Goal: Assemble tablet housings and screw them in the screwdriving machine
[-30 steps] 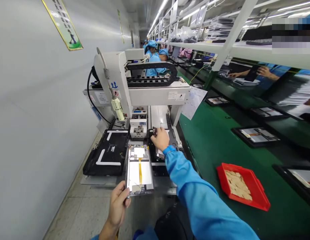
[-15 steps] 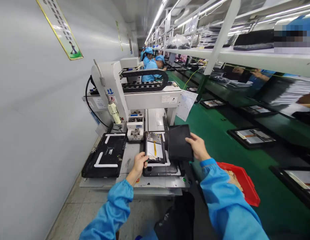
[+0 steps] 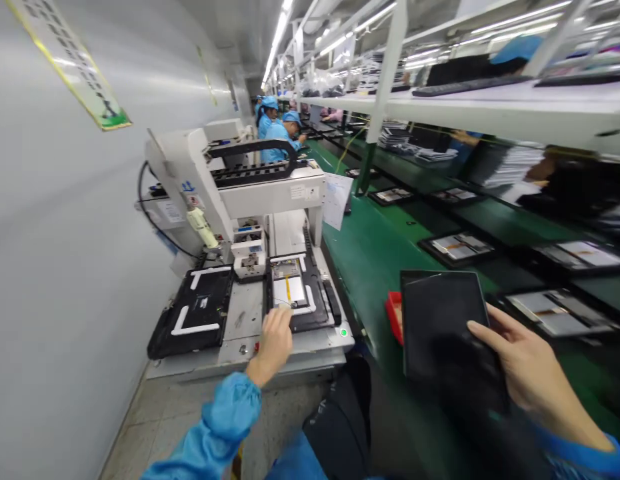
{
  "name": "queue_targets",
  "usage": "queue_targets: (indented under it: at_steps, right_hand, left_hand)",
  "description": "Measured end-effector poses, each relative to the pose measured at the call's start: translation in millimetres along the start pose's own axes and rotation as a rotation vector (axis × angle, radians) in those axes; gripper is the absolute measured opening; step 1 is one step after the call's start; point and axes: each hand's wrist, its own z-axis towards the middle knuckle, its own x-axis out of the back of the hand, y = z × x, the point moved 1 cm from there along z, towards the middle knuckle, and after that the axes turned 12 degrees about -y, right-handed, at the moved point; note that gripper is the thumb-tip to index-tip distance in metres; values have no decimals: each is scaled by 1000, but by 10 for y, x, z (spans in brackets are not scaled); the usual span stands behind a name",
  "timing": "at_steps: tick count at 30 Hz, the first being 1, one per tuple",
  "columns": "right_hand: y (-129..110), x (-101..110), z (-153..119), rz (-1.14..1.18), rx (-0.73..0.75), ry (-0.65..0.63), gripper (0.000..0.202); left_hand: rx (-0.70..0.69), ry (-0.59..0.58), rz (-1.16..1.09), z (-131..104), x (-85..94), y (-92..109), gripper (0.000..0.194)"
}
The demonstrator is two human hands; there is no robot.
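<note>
Right hand (image 3: 525, 353): gripping black panel (image 3: 443, 327) (glossy), 3 o'clock edge
Left hand (image 3: 276, 339): grip unclear, at opened tablet (image 3: 289, 291), 6 o'clock edge
Red tray (image 3: 393, 317): black panel's 9 o'clock

Panel: glossy, smooth, black, glass-like (image 3: 447, 333); bench: smooth green surface, faintly glossy (image 3: 375, 257); machine frame: white, painted-looking, satin (image 3: 270, 193); bin: red plastic (image 3: 394, 317); sleeve: blue cloth, wrinkled (image 3: 230, 410); hanging sheet: paper (creased, matt) (image 3: 336, 200); wall: smooth, softly reflective (image 3: 65, 233)
</note>
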Motion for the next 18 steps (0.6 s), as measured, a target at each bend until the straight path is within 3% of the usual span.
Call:
queue_targets:
  at_steps: [2, 5, 7, 9, 12, 15, 18]
  right_hand:
    - [47, 292, -326, -146, -14, 24, 52]
    - [175, 721, -817, -534, 16, 59, 48]
    - [288, 949, -1134, -811, 60, 87, 46]
    - [398, 1091, -1434, -1004, 100, 100, 46]
    - [513, 1149, -1787, -1148, 115, 92, 48]
    - [546, 1097, -1968, -1215, 10, 113, 48]
    - [502, 960, -2024, -1214, -125, 84, 53]
  left_hand:
    - [-172, -59, -83, -116, -232, 313, 44]
    - [-382, -316, -117, -190, -663, 831, 44]
    - [-326, -423, -40, -155, -901, 1083, 50]
    - [-235, -452, 32, -87, -1051, 1217, 54]
    - [-209, -457, 71, 31, -1132, 1232, 53]
    - [-183, -463, 114, 113, -1108, 1187, 49]
    - [-166, -413, -68, -13, -1022, 1339, 38]
